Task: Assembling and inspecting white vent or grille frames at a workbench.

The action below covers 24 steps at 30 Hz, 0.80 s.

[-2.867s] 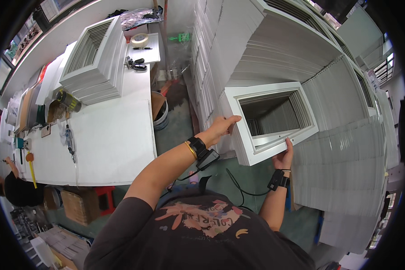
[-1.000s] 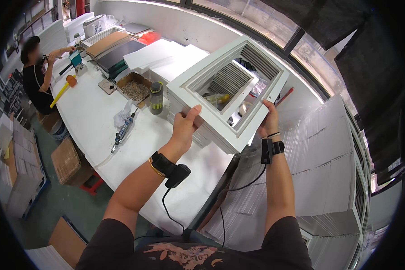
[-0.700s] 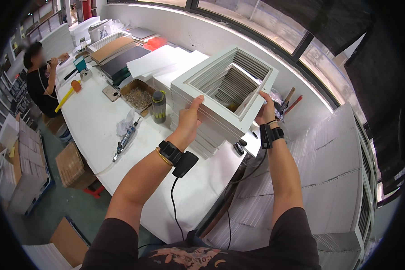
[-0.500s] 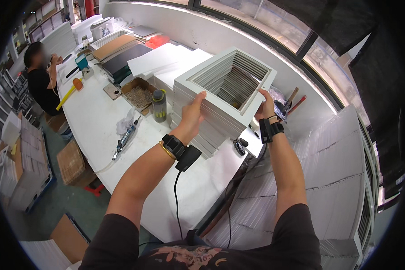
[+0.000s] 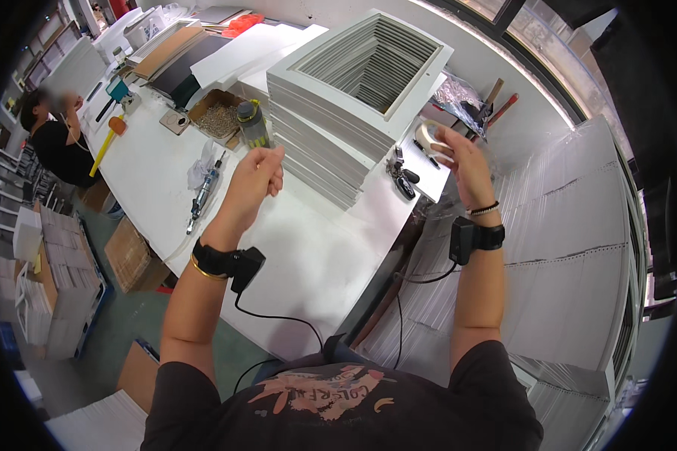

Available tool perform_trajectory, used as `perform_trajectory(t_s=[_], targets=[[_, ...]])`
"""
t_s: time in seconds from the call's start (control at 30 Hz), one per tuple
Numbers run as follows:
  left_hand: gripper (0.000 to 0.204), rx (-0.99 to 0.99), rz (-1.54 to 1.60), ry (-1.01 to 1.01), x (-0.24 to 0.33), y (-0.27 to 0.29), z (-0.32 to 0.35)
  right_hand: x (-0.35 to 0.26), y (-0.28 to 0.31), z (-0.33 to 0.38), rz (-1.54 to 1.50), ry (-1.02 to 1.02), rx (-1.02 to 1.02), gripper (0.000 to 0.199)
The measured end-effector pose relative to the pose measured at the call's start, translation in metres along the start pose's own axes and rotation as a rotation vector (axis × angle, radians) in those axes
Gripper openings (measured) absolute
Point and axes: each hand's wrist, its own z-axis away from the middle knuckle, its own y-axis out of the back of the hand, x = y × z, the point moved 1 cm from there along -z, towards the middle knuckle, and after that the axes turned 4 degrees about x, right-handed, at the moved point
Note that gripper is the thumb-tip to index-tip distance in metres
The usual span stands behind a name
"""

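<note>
A tall stack of white rectangular frames (image 5: 316,143) with open middles stands on the white table. My right hand (image 5: 468,167), to the right of the stack, has its fingers closed around a pale ring-shaped roll of tape (image 5: 426,140). My left hand (image 5: 254,184) is in the air over the table, left of the stack and in front of a grey bottle (image 5: 253,126). Its fingers are curled in, with nothing visible in them. Below the right hand, a black clip-like tool (image 5: 400,174) and a black pen (image 5: 426,154) lie near the table's right edge.
A blue pen-shaped power tool (image 5: 204,197) lies left of my left hand, near a box of small metal parts (image 5: 217,116). Farther left is a yellow-handled mallet (image 5: 108,144). A person (image 5: 56,139) sits beyond the table. Wrapped white stacks (image 5: 564,225) stand at right.
Both hands have come off the frame stack. The left moved left and nearer me, its fingers curling; the right moved slightly right and now has the tape roll. The view has shifted.
</note>
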Motion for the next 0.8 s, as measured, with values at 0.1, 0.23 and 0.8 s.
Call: perform_trajectory(t_s=[0.1, 0.23, 0.8], targets=[[0.019, -0.051, 0.209, 0.158, -0.02, 0.0, 0.064, 0.064, -0.001, 0.056, -0.022, -0.274, 0.019, 0.041], [0.014, -0.059, 0.358, 0.281, -0.061, 0.017, 0.138, 0.189, 0.002, 0.144, 0.623, -0.244, -0.254, 0.046], [0.025, -0.902, 0.087, 0.61, -0.113, 0.151, 0.275, 0.27, -0.154, 0.408, 0.12, -0.861, -0.048, 0.084]])
